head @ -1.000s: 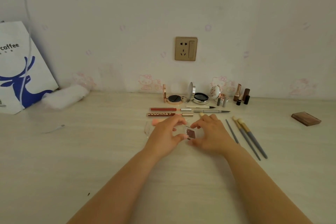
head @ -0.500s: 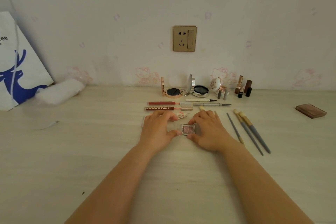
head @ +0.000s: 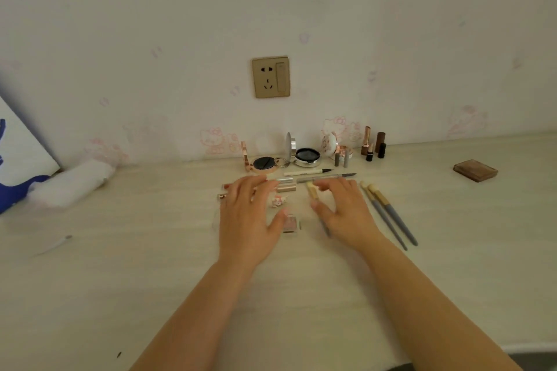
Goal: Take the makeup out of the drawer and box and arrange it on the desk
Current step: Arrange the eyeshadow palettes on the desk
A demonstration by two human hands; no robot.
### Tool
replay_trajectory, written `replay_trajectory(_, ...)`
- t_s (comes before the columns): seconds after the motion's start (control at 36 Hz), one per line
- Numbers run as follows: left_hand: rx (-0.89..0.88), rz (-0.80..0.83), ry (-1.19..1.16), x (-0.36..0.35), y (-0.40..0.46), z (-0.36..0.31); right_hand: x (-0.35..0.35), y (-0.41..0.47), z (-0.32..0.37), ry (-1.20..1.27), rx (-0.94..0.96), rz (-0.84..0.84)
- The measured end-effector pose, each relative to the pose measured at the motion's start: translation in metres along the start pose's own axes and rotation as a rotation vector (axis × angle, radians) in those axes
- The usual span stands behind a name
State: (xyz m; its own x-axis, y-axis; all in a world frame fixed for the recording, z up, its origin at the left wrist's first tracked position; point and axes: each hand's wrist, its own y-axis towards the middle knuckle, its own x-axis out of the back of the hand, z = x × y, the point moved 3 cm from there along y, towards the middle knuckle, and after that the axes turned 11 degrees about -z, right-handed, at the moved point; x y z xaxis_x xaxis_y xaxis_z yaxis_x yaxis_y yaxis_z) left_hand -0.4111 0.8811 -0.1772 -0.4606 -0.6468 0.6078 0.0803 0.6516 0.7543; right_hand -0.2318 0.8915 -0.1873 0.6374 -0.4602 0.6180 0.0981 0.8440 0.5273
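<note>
Two hands: spread over the desk (head: 150, 280), frame centre
Left hand (head: 247, 220): fingers straight, thumb tip beside the small eyeshadow pan (head: 291, 223)
Right hand (head: 343, 214): fingers relaxed, gripping nothing, lying over a brush (head: 313, 193)
Eyeshadow pan: flat on the desk, between both hands
Compacts (head: 306, 156): lids up, along the wall above
Brown palette (head: 475, 170): alone, far right

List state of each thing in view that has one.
small eyeshadow pan: flat on desk, released
left hand: open, thumb at pan
right hand: open, holding nothing
rose-gold compact: lid open
silver compact: lid open
brown palette: closed
</note>
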Motion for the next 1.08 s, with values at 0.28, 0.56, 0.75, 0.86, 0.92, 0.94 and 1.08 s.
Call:
replay_trajectory(0.28,-0.243,0.272,-0.130,-0.067,0.024,-0.158,0.129,-0.024,-0.136,-0.003,-0.454,-0.317)
replay_trajectory(0.56,-0.214,0.522,-0.140,-0.183,0.033,-0.293,0.194,-0.015,-0.239,-0.333,-0.554,-0.309)
replay_trajectory(0.75,-0.203,0.466,-0.060,-0.232,0.048,-0.322,0.212,0.003,-0.278,-0.511,-0.541,-0.201)
replay_trajectory(0.86,-0.155,0.458,-0.096,-0.255,0.056,-0.324,0.208,0.018,-0.291,-0.593,-0.471,-0.140)
replay_trajectory(0.92,-0.113,0.459,-0.125,-0.264,0.058,-0.325,0.206,0.022,-0.294,-0.595,-0.447,-0.135)
replay_trajectory(0.94,-0.081,0.457,-0.139,-0.268,0.059,-0.324,0.205,0.023,-0.295,-0.596,-0.437,-0.131)
replay_trajectory(1.08,0.031,0.460,-0.132,-0.279,0.063,-0.321,0.205,0.023,-0.295,-0.581,-0.393,-0.109)
